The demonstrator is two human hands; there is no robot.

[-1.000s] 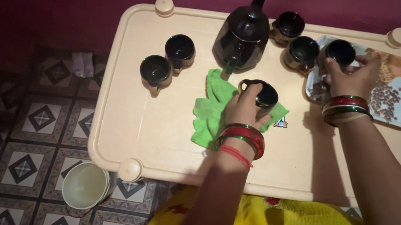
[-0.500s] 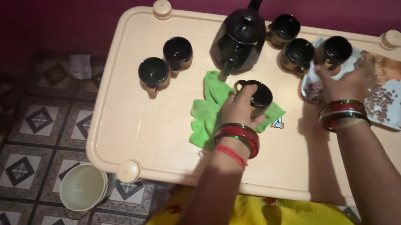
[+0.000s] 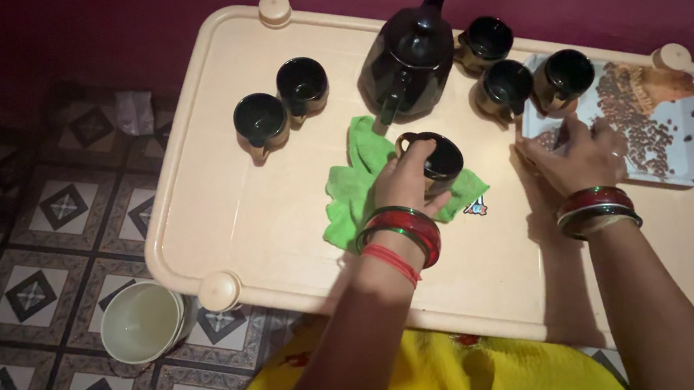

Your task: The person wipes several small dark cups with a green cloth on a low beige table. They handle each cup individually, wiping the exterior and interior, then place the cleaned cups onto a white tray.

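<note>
Gripping glossy black cup (image 3: 439,163) in closed left hand (image 3: 405,181), over green cloth (image 3: 357,187); right hand (image 3: 576,158) spread flat

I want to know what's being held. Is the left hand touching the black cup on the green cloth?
Touching. The head view shows the left hand wrapped around the black cup above the green cloth.
</note>
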